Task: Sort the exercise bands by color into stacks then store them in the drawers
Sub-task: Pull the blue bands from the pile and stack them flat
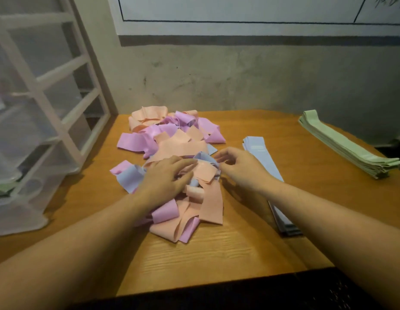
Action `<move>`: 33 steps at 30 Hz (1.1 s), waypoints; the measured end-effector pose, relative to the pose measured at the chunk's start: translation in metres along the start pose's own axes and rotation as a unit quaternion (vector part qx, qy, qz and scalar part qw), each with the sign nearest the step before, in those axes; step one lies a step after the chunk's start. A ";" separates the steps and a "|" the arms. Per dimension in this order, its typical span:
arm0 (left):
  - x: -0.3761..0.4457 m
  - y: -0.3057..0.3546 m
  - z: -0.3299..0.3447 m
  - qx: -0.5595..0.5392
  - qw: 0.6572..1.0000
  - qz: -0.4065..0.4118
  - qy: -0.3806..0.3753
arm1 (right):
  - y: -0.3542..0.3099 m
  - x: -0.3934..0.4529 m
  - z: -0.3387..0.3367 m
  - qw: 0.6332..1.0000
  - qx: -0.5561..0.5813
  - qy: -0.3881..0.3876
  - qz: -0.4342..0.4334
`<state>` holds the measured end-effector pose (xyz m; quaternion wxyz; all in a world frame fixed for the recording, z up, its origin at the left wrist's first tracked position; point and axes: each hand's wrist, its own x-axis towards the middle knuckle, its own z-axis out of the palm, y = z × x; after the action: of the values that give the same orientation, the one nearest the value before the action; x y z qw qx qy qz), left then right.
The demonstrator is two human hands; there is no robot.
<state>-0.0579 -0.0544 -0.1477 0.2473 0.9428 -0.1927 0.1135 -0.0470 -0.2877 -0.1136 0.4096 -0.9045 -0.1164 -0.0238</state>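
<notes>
Head view showed our left hand (166, 177) lying flat, fingers straight and spread, on the near middle of a jumbled heap of peach, pink and pale blue stretchy exercise bands (172, 162). It pressed down on the bands and gripped none of them. Our right hand (237, 166) reached in from the right, its fingers loosely curled at the edge of the heap, where a crumpled pale blue band (204, 158) poked out; we could not tell whether the fingertips had pinched that band or were only touching it.

The heap sprawled across the centre of the orange wood-grain table (217, 249), with peach bands mostly at the far and near ends, pink ones along the left, and a pale blue one at the left near edge. Just right of the heap, partly under our right forearm, lay a neat flat stack of pale blue bands (258, 151). Well apart from it, at the far right edge of the table, sat a taller tidy stack of pale green bands (344, 146).

On the left side of the table stood a white-framed drawer unit with translucent plastic drawers (33, 113); something green showed dimly through a lower drawer. Behind the table rose a stained grey wall (239, 77).
</notes>
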 end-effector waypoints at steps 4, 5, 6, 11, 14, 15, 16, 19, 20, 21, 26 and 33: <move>-0.003 -0.012 0.013 -0.004 0.998 0.026 0.059 | 0.004 0.011 0.009 0.998 -0.050 -0.014 0.023; -0.003 -0.013 0.014 -0.004 0.997 0.032 0.074 | 0.004 0.013 0.010 0.998 -0.055 -0.013 0.025; -0.004 -0.014 0.015 0.004 0.994 0.045 0.094 | 0.003 0.014 0.011 0.998 -0.059 -0.012 0.028; -0.007 -0.009 0.013 0.083 0.986 0.087 0.118 | -0.001 0.010 0.012 0.998 -0.062 0.011 0.031; -0.010 -0.003 0.008 0.028 0.992 0.080 0.089 | -0.011 0.004 0.009 0.999 -0.012 0.050 -0.002; -0.010 -0.001 0.005 -0.020 0.995 0.055 0.075 | -0.014 0.002 0.007 0.998 0.007 0.058 -0.010; -0.012 0.001 0.003 -0.062 0.996 0.027 0.063 | -0.018 0.000 0.003 0.998 0.027 0.062 -0.009; -0.013 0.003 0.004 -0.097 0.993 -0.002 0.059 | -0.029 -0.004 -0.009 0.991 0.110 0.063 0.043; -0.013 0.004 0.004 -0.101 0.993 -0.011 0.052 | -0.034 -0.006 -0.012 0.985 0.151 0.061 0.064; -0.013 0.004 0.004 -0.105 0.993 -0.024 0.047 | -0.039 -0.008 -0.016 0.976 0.191 0.064 0.081; -0.014 0.006 -0.002 -0.175 0.984 -0.035 0.015 | -0.063 -0.020 -0.036 0.948 0.290 0.087 0.101; -0.009 0.025 -0.009 -0.143 0.989 -0.008 -0.028 | -0.084 -0.036 -0.046 0.926 0.369 0.016 0.082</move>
<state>-0.0776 -0.0674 -0.1318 0.3745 0.9022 -0.2065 0.0564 -0.0987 -0.2759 -0.0264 0.7166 -0.6955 -0.0359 0.0399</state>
